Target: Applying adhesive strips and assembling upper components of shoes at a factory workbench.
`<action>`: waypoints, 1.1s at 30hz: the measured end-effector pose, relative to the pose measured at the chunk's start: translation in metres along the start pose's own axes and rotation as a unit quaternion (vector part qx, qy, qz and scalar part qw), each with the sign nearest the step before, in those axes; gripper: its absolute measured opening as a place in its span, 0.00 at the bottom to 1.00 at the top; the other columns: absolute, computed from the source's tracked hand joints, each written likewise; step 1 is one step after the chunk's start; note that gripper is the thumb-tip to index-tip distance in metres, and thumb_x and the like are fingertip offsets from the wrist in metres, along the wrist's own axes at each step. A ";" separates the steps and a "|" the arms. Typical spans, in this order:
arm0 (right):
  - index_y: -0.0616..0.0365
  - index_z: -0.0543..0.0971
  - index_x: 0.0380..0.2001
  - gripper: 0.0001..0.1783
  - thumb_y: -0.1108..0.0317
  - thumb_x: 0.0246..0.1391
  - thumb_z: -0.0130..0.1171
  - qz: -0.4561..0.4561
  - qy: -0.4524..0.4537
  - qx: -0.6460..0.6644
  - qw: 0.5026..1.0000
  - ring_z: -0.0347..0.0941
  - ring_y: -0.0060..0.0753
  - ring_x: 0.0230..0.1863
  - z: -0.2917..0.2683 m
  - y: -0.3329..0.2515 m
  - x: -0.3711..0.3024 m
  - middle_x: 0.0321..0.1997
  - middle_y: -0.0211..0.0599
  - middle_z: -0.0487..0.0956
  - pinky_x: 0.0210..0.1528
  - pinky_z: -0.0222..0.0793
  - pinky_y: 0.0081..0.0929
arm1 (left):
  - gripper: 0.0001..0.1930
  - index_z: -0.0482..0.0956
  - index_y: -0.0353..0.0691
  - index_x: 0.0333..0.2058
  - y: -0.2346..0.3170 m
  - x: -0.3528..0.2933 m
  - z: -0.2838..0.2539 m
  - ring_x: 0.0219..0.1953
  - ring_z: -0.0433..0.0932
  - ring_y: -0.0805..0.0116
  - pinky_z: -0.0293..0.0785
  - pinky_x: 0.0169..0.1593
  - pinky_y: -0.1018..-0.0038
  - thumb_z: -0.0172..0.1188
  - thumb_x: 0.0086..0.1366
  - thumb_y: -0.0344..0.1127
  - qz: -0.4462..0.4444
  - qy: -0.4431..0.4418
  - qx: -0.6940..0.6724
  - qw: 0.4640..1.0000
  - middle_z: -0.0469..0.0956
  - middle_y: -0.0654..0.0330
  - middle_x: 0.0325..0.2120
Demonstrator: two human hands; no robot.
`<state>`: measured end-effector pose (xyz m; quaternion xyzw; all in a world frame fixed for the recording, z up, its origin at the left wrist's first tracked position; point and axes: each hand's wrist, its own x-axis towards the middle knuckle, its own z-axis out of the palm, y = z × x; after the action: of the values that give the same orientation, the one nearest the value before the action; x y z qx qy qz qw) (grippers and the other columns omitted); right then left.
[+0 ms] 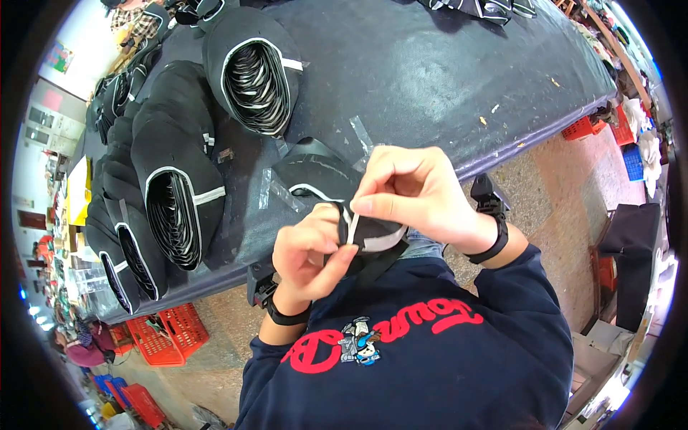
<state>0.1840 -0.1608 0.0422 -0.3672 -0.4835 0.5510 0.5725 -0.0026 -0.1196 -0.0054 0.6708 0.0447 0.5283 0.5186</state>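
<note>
Wears a navy sweatshirt [416, 387] with red lettering, and a black band [494, 247] on each wrist. Rests the thumb tip of the left hand [308, 251] at the lower end of a narrow white strip [352, 228], with fingers half curled; cannot tell whether gripping. Pinches the strip's upper end between thumb and index finger of the right hand [423, 197]. Has the strip in front of a black fabric piece [374, 229] with a pale band, just off the table's near edge. Shows beyond it, on the dark-covered table [401, 79], more black fabric [315, 170] with white edging, perhaps joined to that piece, near clear tape [360, 132]. Has well to the left, on the table, stacks of nested black pieces [172, 129] with white-edged openings. Shows past the table's left end, on the floor, a red crate [190, 333].
</note>
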 end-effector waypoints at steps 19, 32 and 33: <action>0.57 0.74 0.48 0.16 0.72 0.55 0.60 0.089 -0.148 -0.002 0.985 0.68 0.18 0.47 -0.008 0.012 0.004 0.45 0.29 0.74 0.47 0.65 0.20 | 0.16 0.61 0.43 0.35 0.020 0.002 -0.012 0.31 0.64 0.68 0.62 0.38 0.69 0.55 0.53 0.18 -0.188 -0.040 -0.257 0.947 0.64 0.63 0.25; 0.64 0.77 0.27 0.08 0.71 0.53 0.63 -0.033 -0.385 -0.052 0.921 0.67 0.25 0.33 -0.020 0.012 0.044 0.28 0.32 0.71 0.38 0.62 0.25 | 0.22 0.78 0.29 0.27 0.051 0.039 -0.058 0.25 0.70 0.78 0.66 0.30 0.80 0.49 0.69 0.45 -0.394 -0.143 -0.154 0.895 0.75 0.63 0.20; 0.64 0.76 0.25 0.09 0.71 0.53 0.63 -0.044 -0.390 -0.054 0.918 0.67 0.27 0.32 -0.021 0.012 0.044 0.27 0.33 0.71 0.37 0.62 0.26 | 0.23 0.78 0.29 0.26 0.051 0.037 -0.059 0.24 0.69 0.79 0.65 0.29 0.80 0.48 0.69 0.45 -0.421 -0.112 -0.165 0.885 0.74 0.64 0.19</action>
<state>0.1979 -0.1140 0.0318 -0.1316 -0.7130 0.5978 0.3418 -0.0560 -0.0823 0.0515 0.5479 0.1770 0.1813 0.7972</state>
